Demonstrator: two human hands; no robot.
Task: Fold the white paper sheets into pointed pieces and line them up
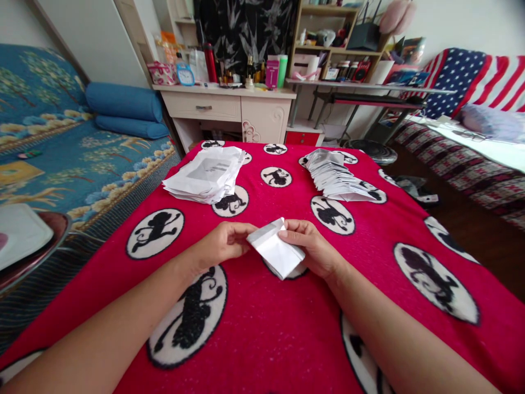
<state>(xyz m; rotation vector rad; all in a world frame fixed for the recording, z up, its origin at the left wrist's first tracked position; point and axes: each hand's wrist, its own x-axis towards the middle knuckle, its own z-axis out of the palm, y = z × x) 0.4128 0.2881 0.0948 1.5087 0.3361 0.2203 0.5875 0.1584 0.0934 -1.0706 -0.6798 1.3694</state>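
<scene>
Both my hands hold one small white folded paper (275, 250) just above the red blanket (270, 323) with black-and-white round figures. My left hand (223, 241) pinches its upper left edge, fingers curled. Gripping the right side of the paper is my right hand (312, 245), with the thumb on top. A loose pile of flat white papers (207, 175) lies farther back on the left. On the right, farther back, lies a slanted stack of folded papers (338, 178).
A bed with a blue patterned cover (61, 153) and blue bolsters stands at the left. A cream desk (229, 106) crowded with bottles and a clock is behind the table. Shelves (328, 33) and a striped sofa (471, 82) fill the right; dark floor runs along the right side.
</scene>
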